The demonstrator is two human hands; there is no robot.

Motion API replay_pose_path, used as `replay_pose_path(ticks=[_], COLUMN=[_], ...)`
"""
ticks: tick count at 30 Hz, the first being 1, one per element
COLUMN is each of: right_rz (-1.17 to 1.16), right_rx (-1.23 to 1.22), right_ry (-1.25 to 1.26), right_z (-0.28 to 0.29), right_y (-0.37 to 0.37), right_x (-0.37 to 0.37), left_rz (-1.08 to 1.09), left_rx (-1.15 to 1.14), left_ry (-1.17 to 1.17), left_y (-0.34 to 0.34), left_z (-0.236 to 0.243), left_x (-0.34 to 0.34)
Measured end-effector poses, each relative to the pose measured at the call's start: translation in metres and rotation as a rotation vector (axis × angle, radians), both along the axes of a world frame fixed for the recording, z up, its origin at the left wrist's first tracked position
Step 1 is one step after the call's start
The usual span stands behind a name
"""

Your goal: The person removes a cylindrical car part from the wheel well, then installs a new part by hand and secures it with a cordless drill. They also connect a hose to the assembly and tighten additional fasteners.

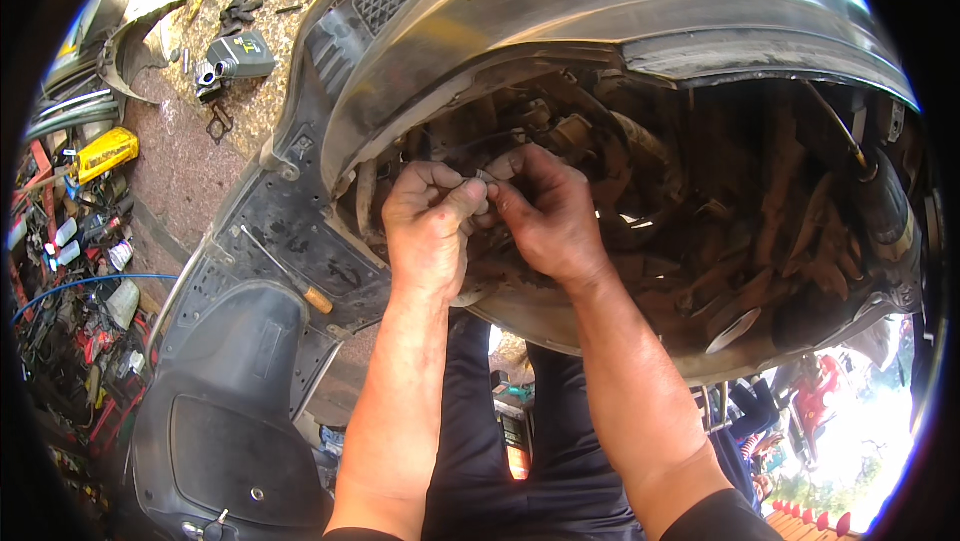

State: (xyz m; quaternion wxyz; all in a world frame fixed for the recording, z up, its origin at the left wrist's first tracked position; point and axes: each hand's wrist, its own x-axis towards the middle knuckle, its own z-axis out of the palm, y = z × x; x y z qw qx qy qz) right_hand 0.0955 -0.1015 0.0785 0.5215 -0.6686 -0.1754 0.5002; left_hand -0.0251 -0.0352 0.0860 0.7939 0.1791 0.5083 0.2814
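Observation:
My left hand (428, 226) and my right hand (552, 216) meet in front of the opened scooter body (470, 31). Thumbs and fingers of both are closed in a pinch, with the fingertips almost touching. Between them shows a small pale metallic bit (484, 177), too tiny and too covered by fingers to name. Behind the hands lies the dark, dirty cavity with brackets, hoses and mechanical parts (575, 131). On the black floor panel to the left rests a screwdriver (318, 299) with a long thin shaft and an orange-brown handle, apart from both hands.
A key ring hangs by the black seat-side panel (235, 441) at lower left. On the ground at upper left lie a grey bottle (243, 55), a dark glove (240, 9) and a yellow container (107, 154). Tangled scrap parts (90, 311) cover the left side. A blue hose crosses there.

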Motion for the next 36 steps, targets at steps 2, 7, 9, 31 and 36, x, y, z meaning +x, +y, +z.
replay_pose_path(ticks=[2,7,9,31,36], right_rz=[0.025,0.02,-0.011,0.079,0.367], right_rx=[-0.005,-0.047,-0.084,-0.19,-0.326], right_ry=[-0.033,-0.042,-0.052,-0.714,-0.705], right_z=[-0.001,0.0,0.004,0.002,-0.003], right_y=[0.0,-0.002,-0.003,-0.008,0.001], right_x=[0.0,0.003,0.004,0.049,0.059], left_rz=[-0.021,-0.023,-0.054,-0.717,-0.707], left_rx=[-0.01,0.028,0.061,0.517,0.573], left_ry=[-0.024,0.034,0.066,0.703,0.757], left_y=[0.001,-0.001,-0.004,0.011,0.012], left_z=[-0.001,-0.004,-0.005,-0.008,-0.003], left_x=[-0.002,0.002,0.007,0.042,0.044])
